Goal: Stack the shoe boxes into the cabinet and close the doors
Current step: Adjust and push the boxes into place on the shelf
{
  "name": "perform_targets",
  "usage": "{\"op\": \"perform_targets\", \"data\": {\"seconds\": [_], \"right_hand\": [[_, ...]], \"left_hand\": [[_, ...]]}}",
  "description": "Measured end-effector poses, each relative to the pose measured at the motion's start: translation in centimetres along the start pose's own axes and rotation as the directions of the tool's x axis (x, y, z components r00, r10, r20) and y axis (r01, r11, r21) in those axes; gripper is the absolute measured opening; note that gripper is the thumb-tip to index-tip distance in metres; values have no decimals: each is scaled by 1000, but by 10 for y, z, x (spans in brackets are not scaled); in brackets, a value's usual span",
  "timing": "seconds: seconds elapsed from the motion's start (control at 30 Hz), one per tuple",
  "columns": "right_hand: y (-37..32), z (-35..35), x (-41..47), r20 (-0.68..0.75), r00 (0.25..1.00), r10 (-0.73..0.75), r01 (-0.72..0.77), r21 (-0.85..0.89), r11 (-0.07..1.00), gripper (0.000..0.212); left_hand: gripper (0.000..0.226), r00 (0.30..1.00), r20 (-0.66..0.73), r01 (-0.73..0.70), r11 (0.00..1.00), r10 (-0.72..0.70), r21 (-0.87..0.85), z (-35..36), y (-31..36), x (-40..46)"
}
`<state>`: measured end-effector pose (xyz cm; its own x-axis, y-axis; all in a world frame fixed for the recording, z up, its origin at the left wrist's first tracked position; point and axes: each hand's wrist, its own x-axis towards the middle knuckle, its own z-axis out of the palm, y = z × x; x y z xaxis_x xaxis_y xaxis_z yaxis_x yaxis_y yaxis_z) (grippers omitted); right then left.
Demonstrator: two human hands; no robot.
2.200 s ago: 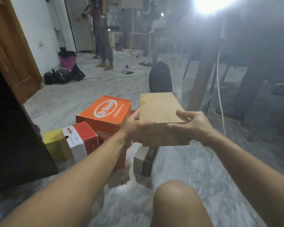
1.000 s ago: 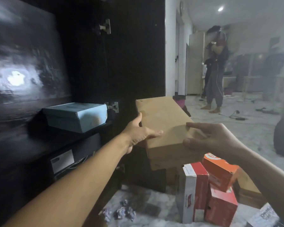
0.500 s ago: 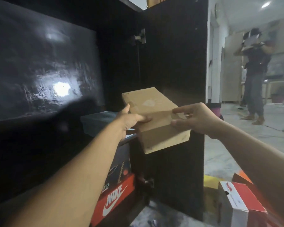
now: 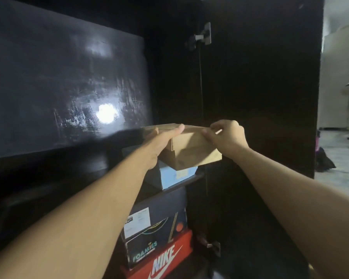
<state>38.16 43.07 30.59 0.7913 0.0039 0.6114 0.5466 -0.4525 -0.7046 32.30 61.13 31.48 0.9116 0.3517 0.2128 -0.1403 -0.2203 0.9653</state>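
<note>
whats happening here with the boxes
A person is loading shoe boxes into a dark cabinet. Both hands grip a plain brown box, left hand on its left side and right hand at its right edge, setting it on a light blue box on the shelf. Below sit a dark Foamies box and a red Nike box.

Dim; glare spot on cabinet back [image 4: 106, 113]

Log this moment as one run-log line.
step: placing | held: brown box, both hands, left hand, right hand | over: light blue box on cabinet shelf | below: Foamies box, Nike box | right door: open
</note>
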Motion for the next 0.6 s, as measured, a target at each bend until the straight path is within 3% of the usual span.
{"op": "perform_targets", "data": {"seconds": [0.1,0.2,0.3,0.47,0.6], "right_hand": [[-4,31,7,-172,985,32,-31,11,999,44],[3,58,9,-190,982,22,-15,37,999,37],[19,79,14,-40,997,-62,61,-17,998,24],[39,100,19,231,962,-144,163,-66,984,47],[45,107,16,355,929,-102,153,-119,981,60]], "left_hand": [[116,992,-38,-117,990,121,84,0,-12,12],[86,966,-150,-180,962,213,205,-5,-22,28],[75,937,-212,-207,930,278,304,-12,-24,46],[66,902,-256,-207,869,347,450,-21,-27,68],[81,895,-268,-190,849,356,493,-27,-31,81]]}}
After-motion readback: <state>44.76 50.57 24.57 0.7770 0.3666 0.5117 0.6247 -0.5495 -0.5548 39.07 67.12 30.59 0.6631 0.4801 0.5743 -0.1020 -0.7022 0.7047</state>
